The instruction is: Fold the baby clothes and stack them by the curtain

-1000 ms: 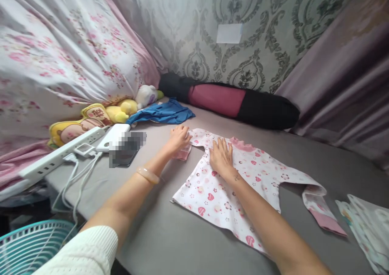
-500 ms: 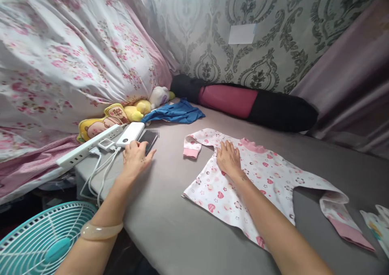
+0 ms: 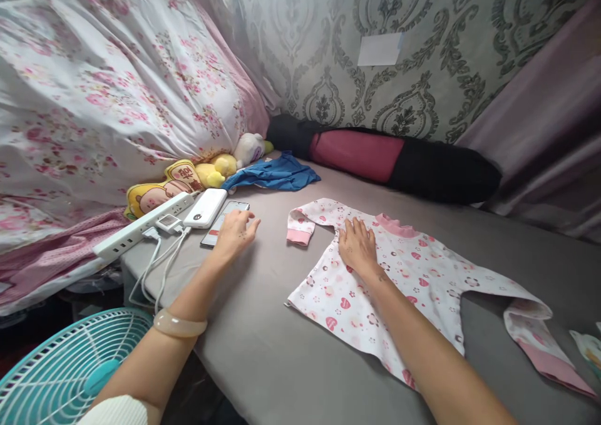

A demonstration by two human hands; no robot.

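My right hand (image 3: 357, 245) lies flat with its fingers stretched out on a small long-sleeved shirt (image 3: 399, 275), white with pink hearts and flowers and pink cuffs and collar. The shirt is spread out on the grey sheet, its sleeve on the right folded back on itself. Over a smartphone (image 3: 238, 206) with a lit screen is my left hand (image 3: 236, 232), fingers apart and holding nothing; it partly covers the phone, and whether it touches the glass I cannot tell. Just left of the phone lies a white power bank (image 3: 206, 208).
A white power strip (image 3: 141, 228) with plugged-in cables (image 3: 164, 259) sits at the left edge. Behind are plush toys (image 3: 220, 169), a blue cloth (image 3: 277, 173) and a long black-and-red bag (image 3: 357, 154) along the wall. A turquoise fan (image 3: 94, 356) stands lower left.
My left hand has shifted right across the phone, and the phone's screen has gone from dark to lit. My right hand stays on the shirt. The view has turned slightly.
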